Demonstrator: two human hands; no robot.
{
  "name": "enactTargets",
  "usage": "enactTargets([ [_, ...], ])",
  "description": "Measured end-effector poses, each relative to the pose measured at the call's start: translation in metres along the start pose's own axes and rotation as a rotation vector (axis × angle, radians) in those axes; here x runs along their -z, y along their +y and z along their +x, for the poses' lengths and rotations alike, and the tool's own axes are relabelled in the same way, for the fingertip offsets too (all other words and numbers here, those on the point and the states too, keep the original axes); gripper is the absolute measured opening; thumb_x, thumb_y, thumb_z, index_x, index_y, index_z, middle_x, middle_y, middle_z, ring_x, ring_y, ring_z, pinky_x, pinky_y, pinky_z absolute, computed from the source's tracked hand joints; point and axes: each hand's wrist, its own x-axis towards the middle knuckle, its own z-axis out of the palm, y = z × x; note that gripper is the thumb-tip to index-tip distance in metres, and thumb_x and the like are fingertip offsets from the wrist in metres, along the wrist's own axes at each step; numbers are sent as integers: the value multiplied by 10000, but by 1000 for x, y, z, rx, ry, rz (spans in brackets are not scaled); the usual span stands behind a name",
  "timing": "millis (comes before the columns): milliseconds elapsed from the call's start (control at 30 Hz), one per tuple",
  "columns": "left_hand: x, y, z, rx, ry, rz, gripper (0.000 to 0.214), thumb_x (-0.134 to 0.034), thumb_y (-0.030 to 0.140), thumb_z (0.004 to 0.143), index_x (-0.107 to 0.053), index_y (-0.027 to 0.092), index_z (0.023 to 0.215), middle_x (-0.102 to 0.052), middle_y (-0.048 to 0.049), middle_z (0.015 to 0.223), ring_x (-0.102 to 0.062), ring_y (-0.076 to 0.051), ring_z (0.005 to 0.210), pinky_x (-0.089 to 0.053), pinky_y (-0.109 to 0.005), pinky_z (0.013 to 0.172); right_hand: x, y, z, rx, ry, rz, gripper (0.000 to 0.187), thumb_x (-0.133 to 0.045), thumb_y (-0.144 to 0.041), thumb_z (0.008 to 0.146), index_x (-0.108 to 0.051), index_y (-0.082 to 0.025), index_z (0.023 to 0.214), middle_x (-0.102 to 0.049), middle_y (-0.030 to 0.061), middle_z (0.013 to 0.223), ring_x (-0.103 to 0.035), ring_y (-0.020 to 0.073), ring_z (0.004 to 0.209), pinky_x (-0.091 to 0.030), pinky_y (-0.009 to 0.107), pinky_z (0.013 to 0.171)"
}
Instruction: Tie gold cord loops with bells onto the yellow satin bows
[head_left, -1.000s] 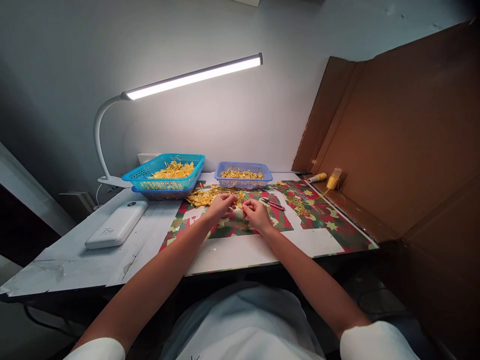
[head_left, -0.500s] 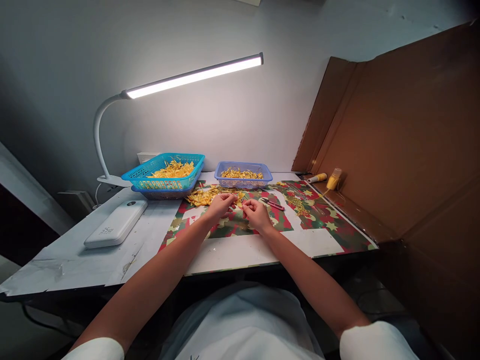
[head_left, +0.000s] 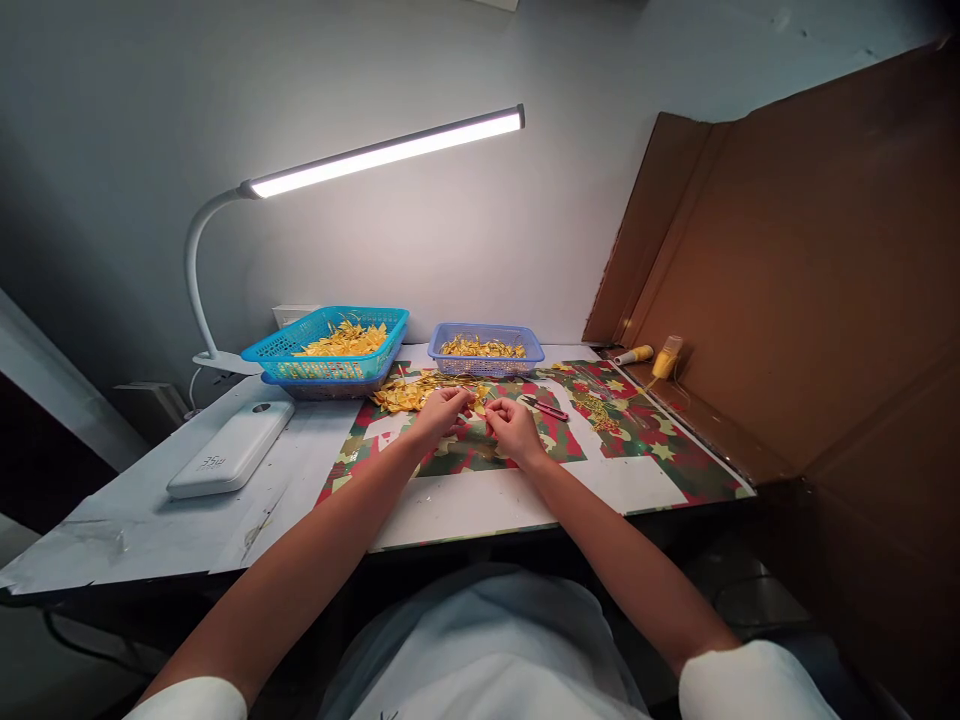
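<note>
My left hand (head_left: 442, 412) and my right hand (head_left: 511, 425) rest close together on the patterned mat (head_left: 660, 440), fingers curled in a pinch. Between them they hold a small yellow piece, too small to name. A loose heap of yellow pieces (head_left: 412, 392) lies just beyond my left hand. A teal basket (head_left: 330, 345) and a purple basket (head_left: 487, 350), both holding yellow pieces, stand at the back. Small red-handled snips (head_left: 546, 407) lie to the right of my right hand.
A white power bank (head_left: 229, 448) lies at the left of the table (head_left: 150, 520). A white desk lamp (head_left: 375, 155) arches over the baskets. Brown cardboard (head_left: 810, 260) walls off the right side, with a yellow thread spool (head_left: 666, 357) at its base.
</note>
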Motion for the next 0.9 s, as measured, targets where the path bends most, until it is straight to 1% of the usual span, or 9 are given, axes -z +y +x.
enactTargets([
  [167,-1,0,-2,-43,-17,-6,206,-627,342,587,-592,157,670,-542,15,569,-473,-74,463,-281,-155,371,1,0,0,5,0,8,123,-497,-308,722,-532,-195,687,-534,-42,473,-426,107,421,-316,230,460],
  [233,-2,0,-4,-62,-29,-27,214,-633,351,584,-588,156,660,-542,11,573,-489,-81,486,-293,-157,378,1,0,0,5,-1,20,119,-502,-306,722,-529,-198,683,-536,-41,476,-428,107,423,-314,230,459],
  [400,-3,2,-6,-49,-39,-53,215,-637,351,588,-593,159,673,-562,3,597,-509,-87,512,-362,-174,433,0,0,1,-7,2,59,137,-517,-321,721,-523,-195,667,-538,-36,476,-432,105,425,-319,227,461],
  [500,-2,2,-4,-62,-24,-68,209,-637,339,569,-598,154,658,-559,2,619,-530,-101,558,-364,-175,442,0,0,1,3,-11,63,139,-526,-328,718,-526,-196,675,-540,-37,481,-439,106,430,-323,231,467],
  [633,-1,2,-1,-76,-28,-43,190,-586,346,583,-573,158,606,-556,1,620,-518,-110,560,-364,-193,447,0,1,0,19,-13,63,141,-523,-328,719,-536,-191,688,-540,-36,480,-438,105,434,-328,232,473],
  [700,0,1,-1,-138,-44,7,180,-553,345,598,-564,166,587,-551,4,596,-517,-117,562,-373,-204,466,0,2,0,19,-11,64,149,-527,-333,718,-536,-188,690,-539,-35,479,-438,105,435,-329,231,474],
  [800,1,1,-1,-277,-65,106,180,-518,341,624,-550,175,560,-539,9,550,-495,-117,545,-380,-218,503,-1,1,0,21,-12,75,162,-532,-348,721,-525,-189,689,-536,-34,485,-450,110,445,-339,233,482],
  [900,3,1,-2,-435,-40,211,192,-501,343,660,-546,183,563,-530,15,540,-480,-121,548,-385,-230,547,-1,0,0,40,-17,78,171,-533,-359,729,-519,-193,692,-534,-33,498,-461,113,454,-348,235,490],
])
